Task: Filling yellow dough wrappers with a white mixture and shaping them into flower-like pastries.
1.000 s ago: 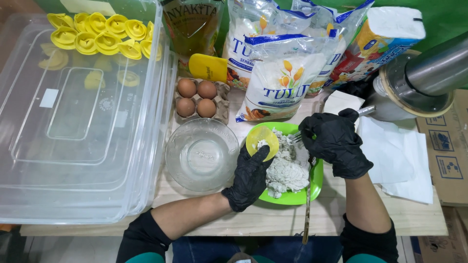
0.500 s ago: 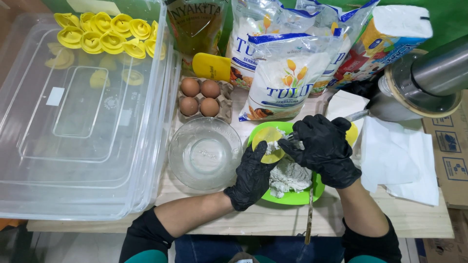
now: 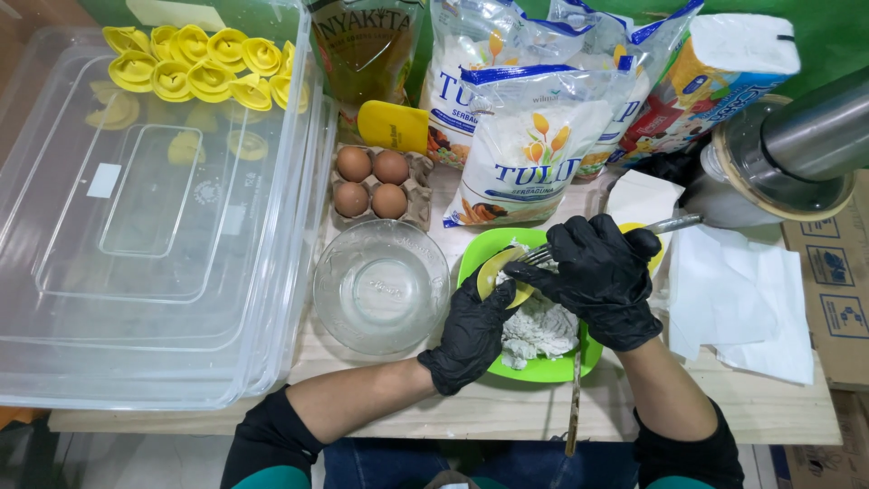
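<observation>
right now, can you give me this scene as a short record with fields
left hand: black-gloved left hand cradles a yellow dough round above the green plate
right hand: black-gloved right hand grips a metal fork, tines at the round
plate contents: white crumbly filling
beside plate: glass bowl, holding no food
behind: four brown eggs in a carton, flour bags
far left: clear plastic containers, folded yellow pieces
right: white paper towels

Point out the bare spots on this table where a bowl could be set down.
One bare strip of wooden table runs along the near edge, between the forearms, below the green plate. A smaller patch lies between the egg carton and the flour bag. Elsewhere is crowded: plastic lids left, glass bowl centre, white tissues right.
</observation>
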